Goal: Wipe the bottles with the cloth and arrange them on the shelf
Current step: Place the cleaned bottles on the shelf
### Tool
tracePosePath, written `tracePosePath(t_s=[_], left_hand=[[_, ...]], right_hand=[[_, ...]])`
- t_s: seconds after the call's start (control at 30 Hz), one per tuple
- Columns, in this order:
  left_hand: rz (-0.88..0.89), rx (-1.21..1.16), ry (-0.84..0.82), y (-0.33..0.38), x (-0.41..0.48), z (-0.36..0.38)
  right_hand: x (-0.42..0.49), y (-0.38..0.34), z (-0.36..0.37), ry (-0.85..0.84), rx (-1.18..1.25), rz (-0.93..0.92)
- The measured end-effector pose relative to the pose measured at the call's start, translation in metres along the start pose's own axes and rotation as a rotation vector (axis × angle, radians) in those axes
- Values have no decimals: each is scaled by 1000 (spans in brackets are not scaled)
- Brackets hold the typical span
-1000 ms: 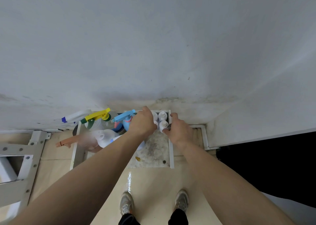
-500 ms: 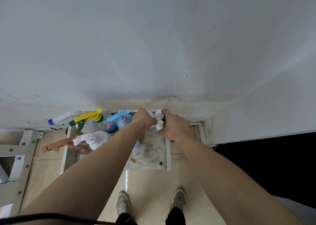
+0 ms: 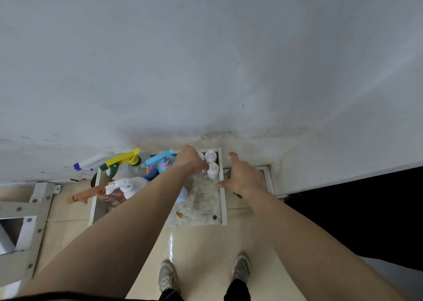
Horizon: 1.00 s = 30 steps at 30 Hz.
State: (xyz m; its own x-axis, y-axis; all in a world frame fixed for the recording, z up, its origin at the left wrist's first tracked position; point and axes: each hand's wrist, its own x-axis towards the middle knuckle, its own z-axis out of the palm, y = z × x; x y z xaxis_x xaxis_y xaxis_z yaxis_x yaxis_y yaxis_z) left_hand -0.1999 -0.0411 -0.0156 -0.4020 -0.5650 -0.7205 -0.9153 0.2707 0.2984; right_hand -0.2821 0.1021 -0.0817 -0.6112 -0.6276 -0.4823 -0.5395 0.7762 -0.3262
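1. Head view looks straight down a pale wall (image 3: 206, 60) to a white-framed shelf (image 3: 223, 205) on the floor, its surface stained and blotchy.
2. Two small white bottles stand upright in the shelf's far right corner: the far white bottle (image 3: 210, 155) by the back rim, the near white bottle (image 3: 213, 171) just in front of it, the two touching or nearly so.
3. The left hand (image 3: 191, 161) is beside them with its fingers curled under, a fingertip at the near white bottle's cap; it seems to pinch it, but I cannot tell for sure, since the knuckles hide the grip.
4. The right hand (image 3: 243, 178) hovers over the shelf's right rim, fingers spread apart and straight, holding nothing.
5. Spray bottles crowd the shelf's left part: a yellow trigger (image 3: 123, 161), a blue trigger (image 3: 159, 160) and a white trigger (image 3: 120, 185), partly under the left forearm.
6. Two grey shoes (image 3: 168, 275) stand on the glossy floor below the shelf.
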Motion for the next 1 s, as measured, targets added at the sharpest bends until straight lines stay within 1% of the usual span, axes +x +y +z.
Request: tracePosePath(t_s=[0.1, 0.2, 0.27, 0.33, 0.4, 0.47, 0.53, 0.6, 0.63, 0.7, 0.73, 0.8, 0.87, 0.93, 1.0], left_hand=[[11, 20, 41, 1, -18, -7], [32, -28, 101, -2, -36, -13], [84, -32, 143, -4, -52, -19], [169, -61, 197, -5, -71, -21], [247, -104, 187, -6, -92, -20], [291, -184, 102, -10, -113, -13], [320, -317, -6, -16, -134, -3], [363, -518, -91, -24, -156, 7], [396, -623, -94, -28, -166, 11], [450, -789, -31, -33, -183, 15], [459, -855, 7, -36, -191, 16], [446, -967, 44, -43, -202, 12], [447, -1032, 40, -48, -210, 6], [473, -1039, 60, -54, -218, -2], [524, -983, 119, -60, -224, -10]], right_hand=[[-18, 9, -14, 7, -3, 40], [-39, 11, -33, 33, 20, 47], [-55, 6, -49, 60, 65, 50], [-71, -1, -65, 68, 174, 47], [-87, -10, -79, 65, 344, 23], [-101, -20, -90, 76, 504, -19], [-112, -30, -98, 101, 646, -30], [-126, -40, -102, 66, 900, -10], [-134, -45, -103, 30, 1078, -3], [-149, -54, -106, -21, 1437, 0], [-156, -56, -106, -28, 1576, -2], [-168, -59, -104, -44, 1726, -22], [-178, -56, -102, -59, 1691, -44], [-188, -50, -101, -54, 1524, -97], [-195, -41, -99, -27, 1333, -167]])
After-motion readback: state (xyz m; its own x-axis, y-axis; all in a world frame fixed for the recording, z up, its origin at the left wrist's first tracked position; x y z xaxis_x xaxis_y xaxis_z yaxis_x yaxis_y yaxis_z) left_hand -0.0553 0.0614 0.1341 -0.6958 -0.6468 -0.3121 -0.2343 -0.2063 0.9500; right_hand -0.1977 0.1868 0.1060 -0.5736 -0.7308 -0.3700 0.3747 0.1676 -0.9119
